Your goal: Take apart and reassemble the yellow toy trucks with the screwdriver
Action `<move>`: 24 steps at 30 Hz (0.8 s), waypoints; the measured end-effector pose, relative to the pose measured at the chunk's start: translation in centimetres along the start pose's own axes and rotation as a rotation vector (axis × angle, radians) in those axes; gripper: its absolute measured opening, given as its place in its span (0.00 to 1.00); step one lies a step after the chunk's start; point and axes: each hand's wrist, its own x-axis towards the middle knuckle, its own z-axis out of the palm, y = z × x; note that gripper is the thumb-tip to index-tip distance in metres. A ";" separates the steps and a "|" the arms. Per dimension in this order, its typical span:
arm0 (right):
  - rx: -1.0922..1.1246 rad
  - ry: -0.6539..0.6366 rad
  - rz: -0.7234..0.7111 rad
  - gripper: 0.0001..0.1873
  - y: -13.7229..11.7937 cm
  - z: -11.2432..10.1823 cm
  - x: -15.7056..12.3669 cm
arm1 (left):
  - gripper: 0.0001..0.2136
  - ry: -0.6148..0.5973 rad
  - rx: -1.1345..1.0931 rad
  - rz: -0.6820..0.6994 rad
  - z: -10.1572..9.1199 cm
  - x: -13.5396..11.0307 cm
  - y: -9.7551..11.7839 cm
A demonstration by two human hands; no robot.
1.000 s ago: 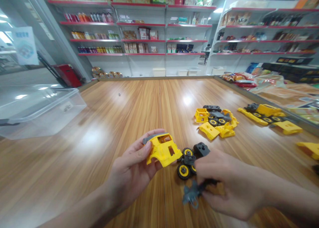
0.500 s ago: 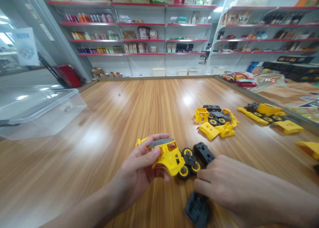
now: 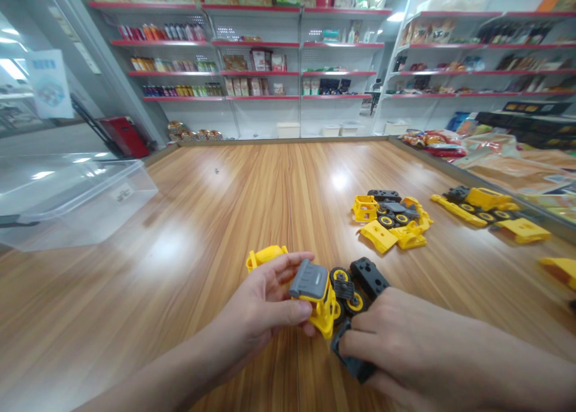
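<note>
My left hand [image 3: 258, 301] is closed around a yellow toy truck cab [image 3: 323, 316] with a grey roof, tilted so the roof faces me. My right hand [image 3: 405, 334] has its fingers curled over a dark grey plastic toy part [image 3: 350, 358]; its fingertips are partly hidden. Just beyond the hands lie black toy wheels with yellow hubs [image 3: 357, 301], partly covered by the cab, and a black toy chassis piece [image 3: 368, 275] with holes. Behind my left hand's fingers a yellow toy mixer drum [image 3: 267, 256] rests on the table.
Farther right on the wooden table [image 3: 216, 220] are a cluster of yellow and black toy parts [image 3: 378, 235] and another group [image 3: 490, 199]. A clear plastic box [image 3: 112, 205] stands at the left. Stocked shelves [image 3: 256, 73] rise behind the table.
The cab in my left hand has turned, showing its roof, and moved slightly right and nearer. My right hand has come lower, and the dark grey part has shifted with its fingers around it.
</note>
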 end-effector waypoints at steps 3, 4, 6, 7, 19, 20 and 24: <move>0.106 0.015 0.031 0.05 0.0 -0.7 0.2 | 0.29 -0.011 0.016 -0.011 -0.1 0.0 0.0; 0.139 0.034 0.023 0.04 0.0 -0.8 0.3 | 0.28 -0.013 0.012 -0.017 -0.2 -0.1 0.1; 0.176 0.115 0.007 0.06 0.0 -0.8 0.4 | 0.26 -0.015 -0.022 -0.046 -0.1 -0.3 0.4; 0.181 0.173 0.014 0.07 0.1 -0.7 0.5 | 0.25 -0.020 -0.051 -0.067 -0.1 -0.4 0.5; 0.286 0.598 0.128 0.07 0.6 1.1 1.1 | 0.16 0.017 -0.161 -0.187 0.5 -0.9 0.8; 0.292 0.601 0.138 0.08 0.6 1.1 1.1 | 0.16 0.027 -0.163 -0.192 0.5 -0.9 0.7; 0.323 0.531 0.165 0.10 0.5 1.1 1.1 | 0.17 0.023 -0.205 -0.197 0.4 -0.9 0.6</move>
